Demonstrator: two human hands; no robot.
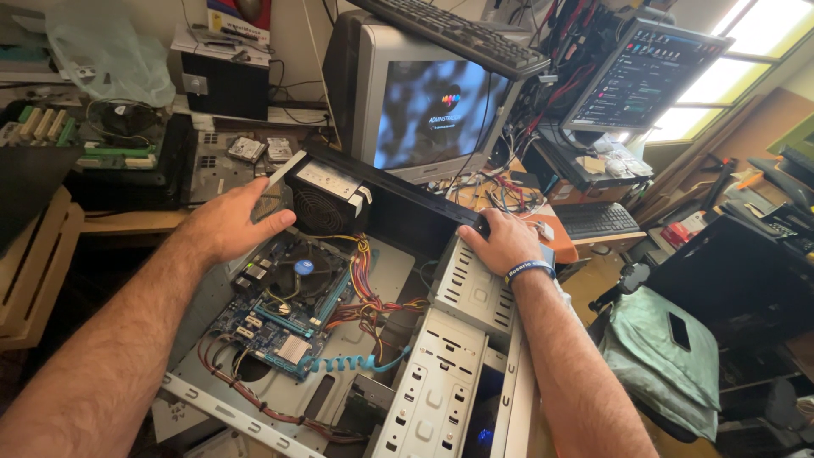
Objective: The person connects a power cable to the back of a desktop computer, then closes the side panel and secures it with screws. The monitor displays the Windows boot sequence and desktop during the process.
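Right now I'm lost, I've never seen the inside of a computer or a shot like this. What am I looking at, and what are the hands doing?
There is one picture, taken by a camera worn on a person's head and looking down at their bare arms. Below them lies an open computer case on its side. Inside it is a blue circuit board with a round fan, bundles of coloured wires and a boxy power supply. The left hand rests on the case's edge next to the power supply. The right hand, with a blue wristband, presses on the case's perforated metal cage; neither hand has a grip on a tool. Behind stand an old monitor and a flat screen, both lit.
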